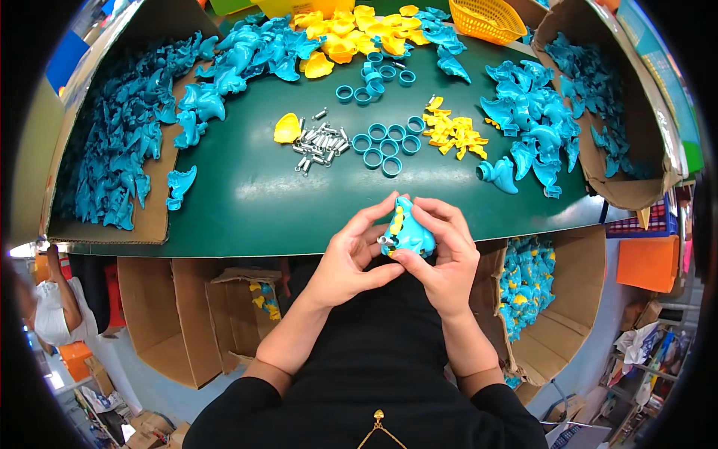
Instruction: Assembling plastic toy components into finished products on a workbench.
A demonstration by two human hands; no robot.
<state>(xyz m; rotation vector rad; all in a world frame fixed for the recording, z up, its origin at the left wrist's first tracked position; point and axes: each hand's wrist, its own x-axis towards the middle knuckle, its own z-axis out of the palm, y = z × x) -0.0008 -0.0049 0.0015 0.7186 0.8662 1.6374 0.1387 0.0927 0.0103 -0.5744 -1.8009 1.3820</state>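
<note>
Between my two hands, close to the table's near edge, is a turquoise plastic toy body (pixel 413 235) with a yellow scalloped ridge along its left side. My right hand (pixel 451 258) grips it with the thumb on the lower front and the fingers along the right side. My left hand (pixel 348 253) closes on the other side, its fingertips partly hidden behind the toy. A small silver metal piece (pixel 386 241) sticks out at the toy's left, by the left fingers. Farther off lie a heap of silver springs (pixel 323 144), turquoise rings (pixel 390 148) and small yellow strips (pixel 454 135).
Turquoise shells fill a carton (pixel 105 157) on the left and another carton (pixel 598 105) on the right. Yellow shells (pixel 359 34) and a yellow basket (pixel 488 21) stand at the back of the green table (pixel 262 191). Below right, a box (pixel 572 314) holds turquoise-and-yellow toys.
</note>
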